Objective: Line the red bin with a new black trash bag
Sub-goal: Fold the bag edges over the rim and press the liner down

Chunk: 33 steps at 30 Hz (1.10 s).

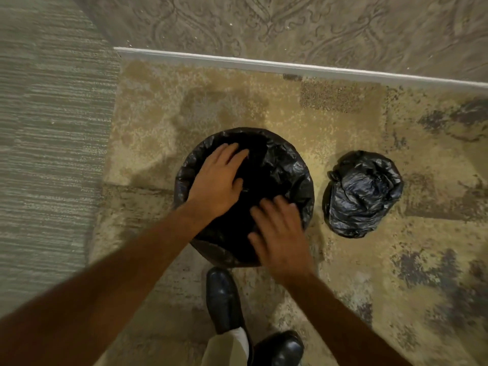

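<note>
Black trash bag [287,167] already drapes the bin's rim on the carpet, its hollow straight below both hands: left hand [216,183], fingers spread, reaches deeper in than right hand [280,233], also spread.

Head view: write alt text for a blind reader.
Both hands, left hand and right hand, press a black trash bag down into a round bin on patterned carpet. A tied, full black bag sits apart to its right.
</note>
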Available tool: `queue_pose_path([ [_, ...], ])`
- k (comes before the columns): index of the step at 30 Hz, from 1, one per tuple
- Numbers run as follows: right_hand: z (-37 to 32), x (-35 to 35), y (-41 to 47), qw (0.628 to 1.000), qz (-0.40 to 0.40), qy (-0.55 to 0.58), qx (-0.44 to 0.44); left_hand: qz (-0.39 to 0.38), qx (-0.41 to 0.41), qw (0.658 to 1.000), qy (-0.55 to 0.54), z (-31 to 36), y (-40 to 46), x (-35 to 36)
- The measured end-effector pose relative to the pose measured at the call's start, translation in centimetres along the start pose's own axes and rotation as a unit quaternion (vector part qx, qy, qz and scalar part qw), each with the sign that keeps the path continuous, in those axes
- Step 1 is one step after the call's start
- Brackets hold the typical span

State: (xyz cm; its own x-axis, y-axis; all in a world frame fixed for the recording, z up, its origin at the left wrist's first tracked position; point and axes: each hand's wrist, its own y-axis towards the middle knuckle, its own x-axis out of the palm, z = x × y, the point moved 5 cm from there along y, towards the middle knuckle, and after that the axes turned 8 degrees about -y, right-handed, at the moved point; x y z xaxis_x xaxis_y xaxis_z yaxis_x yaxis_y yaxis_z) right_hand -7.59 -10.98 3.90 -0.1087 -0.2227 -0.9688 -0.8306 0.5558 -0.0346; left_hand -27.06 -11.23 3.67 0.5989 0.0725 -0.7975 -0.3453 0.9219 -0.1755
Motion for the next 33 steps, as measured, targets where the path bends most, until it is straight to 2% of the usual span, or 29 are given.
queue_pose_path([
  [2, 3.7, -1.4, 0.7, 0.994, 0.019, 0.019, 0.11, 0.089, -0.042, 0.995, -0.007, -0.8, -4.1, -1.1],
  [4, 6.6, -1.9, 0.8, 0.968, 0.022, 0.118, 0.219, 0.162, -0.142, 0.975, -0.06, -2.7, -7.7, -2.0],
  [6, 8.5, -1.1, 0.5, 0.924, 0.014, 0.25, 0.29, 0.216, -0.261, 0.924, -0.174, -4.6, -10.7, -1.4],
  [8, 9.1, 0.3, 0.3, 0.877, -0.009, 0.336, 0.343, 0.237, -0.334, 0.857, -0.312, -5.3, -12.2, 0.4],
  [9, 9.0, 0.9, 0.3, 0.864, -0.012, 0.348, 0.364, 0.238, -0.342, 0.837, -0.354, -5.1, -12.4, 1.2],
  [11, 8.5, 2.3, 0.1, 0.837, 0.005, 0.369, 0.404, 0.255, -0.337, 0.83, -0.365, -4.5, -12.4, 2.4],
  [12, 8.1, 3.3, -0.2, 0.812, 0.017, 0.394, 0.431, 0.269, -0.345, 0.82, -0.369, -4.6, -12.5, 3.0],
  [14, 7.5, 5.0, -1.3, 0.759, 0.026, 0.437, 0.482, 0.276, -0.394, 0.779, -0.403, -4.9, -13.0, 4.2],
  [16, 7.0, 5.7, -2.3, 0.735, 0.029, 0.455, 0.502, 0.268, -0.42, 0.755, -0.426, -5.0, -13.4, 5.0],
  [18, 7.0, 5.5, -2.7, 0.723, 0.039, 0.466, 0.508, 0.264, -0.412, 0.754, -0.438, -4.9, -13.4, 4.5],
  [20, 7.0, 4.8, -1.6, 0.721, 0.044, 0.479, 0.499, 0.265, -0.386, 0.769, -0.435, -5.3, -12.5, 2.9],
  [23, 7.0, 3.2, 3.3, 0.723, 0.059, 0.503, 0.471, 0.244, -0.343, 0.795, -0.437, -6.6, -8.5, -0.7],
  [26, 8.5, 0.8, 11.7, 0.74, 0.081, 0.496, 0.446, 0.246, -0.29, 0.825, -0.419, -8.1, -1.4, -5.6],
  [29, 10.4, -0.9, 20.0, 0.766, 0.086, 0.459, 0.442, 0.215, -0.289, 0.834, -0.418, -9.9, 6.2, -9.1],
  [33, 11.6, 0.0, 25.6, 0.77, 0.077, 0.438, 0.459, 0.163, -0.312, 0.855, -0.381, -11.7, 12.4, -10.7],
])
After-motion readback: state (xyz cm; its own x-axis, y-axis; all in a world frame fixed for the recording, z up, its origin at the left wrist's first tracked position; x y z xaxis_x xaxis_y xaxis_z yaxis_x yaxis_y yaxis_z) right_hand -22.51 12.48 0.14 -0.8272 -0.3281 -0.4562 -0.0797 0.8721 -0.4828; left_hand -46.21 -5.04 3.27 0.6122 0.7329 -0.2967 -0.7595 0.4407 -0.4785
